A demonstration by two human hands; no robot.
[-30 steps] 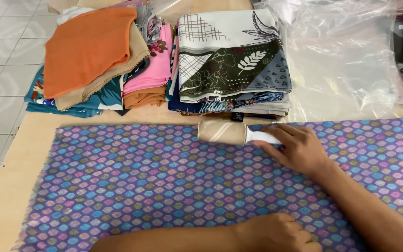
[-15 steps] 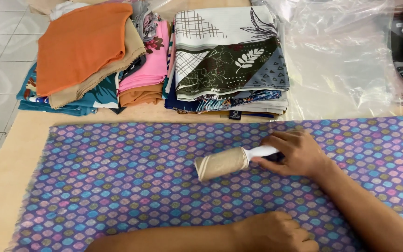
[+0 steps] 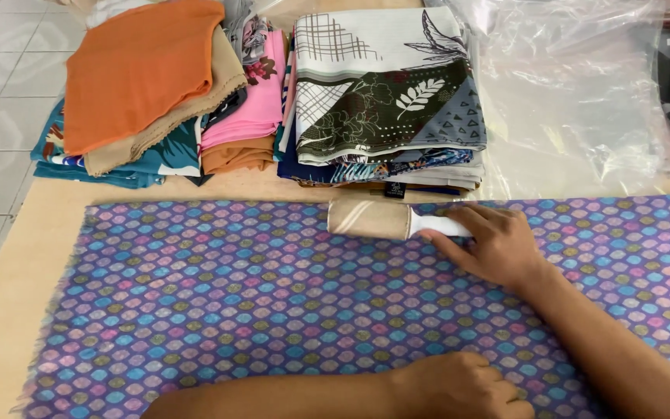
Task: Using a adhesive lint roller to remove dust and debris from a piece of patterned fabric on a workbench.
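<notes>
Fingers (image 3: pixel 459 248) of the right hand (image 3: pixel 494 248) wrapped around the white handle of a lint roller (image 3: pixel 370 219), gripping it firm. Nearer in, left hand (image 3: pixel 459 384) curled and pressing flat on the purple patterned scarf (image 3: pixel 219 310), holding nothing. Roller lying just left of the right fingers, long axis running left to right, resting on the scarf's far edge. Beyond, folded fabric stacks (image 3: pixel 265 101) and clear plastic bags (image 3: pixel 583 93) on the table (image 3: pixel 9 310).
</notes>
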